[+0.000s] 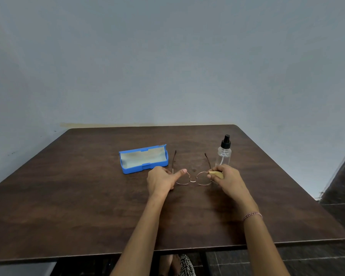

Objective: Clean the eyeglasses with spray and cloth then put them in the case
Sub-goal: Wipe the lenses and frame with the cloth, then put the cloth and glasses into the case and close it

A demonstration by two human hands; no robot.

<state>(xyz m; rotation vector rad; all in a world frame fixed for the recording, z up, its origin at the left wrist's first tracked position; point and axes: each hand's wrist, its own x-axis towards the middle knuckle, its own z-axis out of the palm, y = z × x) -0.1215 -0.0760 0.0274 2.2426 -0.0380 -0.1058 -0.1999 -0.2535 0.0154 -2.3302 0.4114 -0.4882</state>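
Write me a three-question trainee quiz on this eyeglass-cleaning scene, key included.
1. True or false: the blue case lies open on the table.
2. Which hand holds the cloth? A) left B) right
3. Are the temples of the eyeglasses folded or unfolded?
Key: 1 true; 2 B, the right hand; 3 unfolded.

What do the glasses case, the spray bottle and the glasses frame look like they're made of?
Case: likely matte blue plastic, moulded edges; pale lining, perhaps fabric. Spray bottle: see-through plastic or glass, can't tell which; black plastic-looking pump. Eyeglasses frame: thin metal wire, golden sheen, darker temple ends.
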